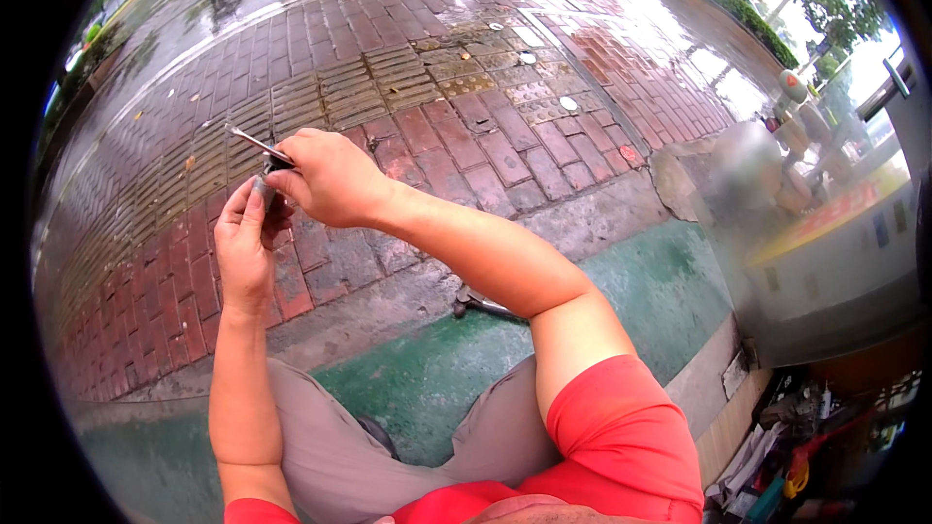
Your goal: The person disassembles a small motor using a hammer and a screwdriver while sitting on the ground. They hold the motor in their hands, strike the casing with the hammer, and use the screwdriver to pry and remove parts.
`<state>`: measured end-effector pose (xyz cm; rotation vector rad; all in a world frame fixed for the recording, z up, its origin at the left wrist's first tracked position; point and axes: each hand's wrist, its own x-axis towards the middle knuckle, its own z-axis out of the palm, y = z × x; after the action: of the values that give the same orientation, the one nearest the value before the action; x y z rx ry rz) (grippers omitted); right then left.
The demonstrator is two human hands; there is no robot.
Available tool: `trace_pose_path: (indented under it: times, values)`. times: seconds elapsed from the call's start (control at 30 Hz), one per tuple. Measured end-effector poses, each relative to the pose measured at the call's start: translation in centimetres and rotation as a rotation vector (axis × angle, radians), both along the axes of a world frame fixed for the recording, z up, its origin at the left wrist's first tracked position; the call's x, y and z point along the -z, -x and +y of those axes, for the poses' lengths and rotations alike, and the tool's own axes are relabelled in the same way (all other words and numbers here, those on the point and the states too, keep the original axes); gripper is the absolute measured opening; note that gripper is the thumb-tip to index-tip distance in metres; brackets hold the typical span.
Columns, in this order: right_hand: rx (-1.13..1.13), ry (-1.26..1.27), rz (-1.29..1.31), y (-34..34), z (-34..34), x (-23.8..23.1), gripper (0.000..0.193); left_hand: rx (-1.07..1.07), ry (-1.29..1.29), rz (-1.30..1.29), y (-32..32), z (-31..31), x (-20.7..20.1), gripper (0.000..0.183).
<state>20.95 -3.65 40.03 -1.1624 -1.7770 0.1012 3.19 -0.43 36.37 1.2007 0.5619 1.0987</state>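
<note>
Both my hands are raised close together over the brick paving, left of the middle. My right hand is closed on a screwdriver, whose thin metal shaft sticks out toward the upper left. Just below the shaft, the fingers of my left hand pinch a small dark and grey metallic piece. My fingers cover most of that piece, so its kind cannot be made out. The fingertips of my two hands meet around it.
A metal tool with a dark head, perhaps a hammer, lies by the green floor strip. To the right stands a glossy panel or case, with tools and clutter below it. Wet red brick paving spreads ahead.
</note>
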Motion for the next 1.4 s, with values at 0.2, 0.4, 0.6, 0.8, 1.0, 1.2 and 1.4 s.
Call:
trace_pose_path:
  times: [0.2,0.4,0.6,0.8,1.0,1.2,1.4]
  values:
    - [-0.390,0.499,0.421,-1.4,-0.3,-1.6,0.024,0.119,-0.206,0.037,1.2,0.0,-1.0,0.035]
    - [-0.591,0.761,0.592,-3.9,-0.4,-3.0,0.035,0.087,-0.302,0.132,0.5,-0.8,-2.0,0.034]
    - [-0.394,0.485,0.343,-3.8,-0.3,-1.5,0.035,0.047,-0.229,0.148,-0.4,-0.6,-1.0,0.032]
    - [-0.081,0.202,0.075,-2.0,-1.5,-1.7,0.031,-0.043,-0.094,0.115,-1.3,-0.7,-0.2,0.031]
    - [0.066,-0.059,-0.075,0.5,-1.1,0.2,0.036,-0.090,0.028,-0.021,-1.0,-1.1,0.2,0.029]
    - [-0.029,-0.073,0.032,-1.3,-0.7,-0.8,0.043,-0.102,0.082,-0.013,-2.0,-1.5,-0.8,0.025]
    - [-0.020,-0.050,-0.022,-0.4,-0.9,-0.7,0.046,-0.135,0.056,0.025,-1.2,-1.8,-0.9,0.026]
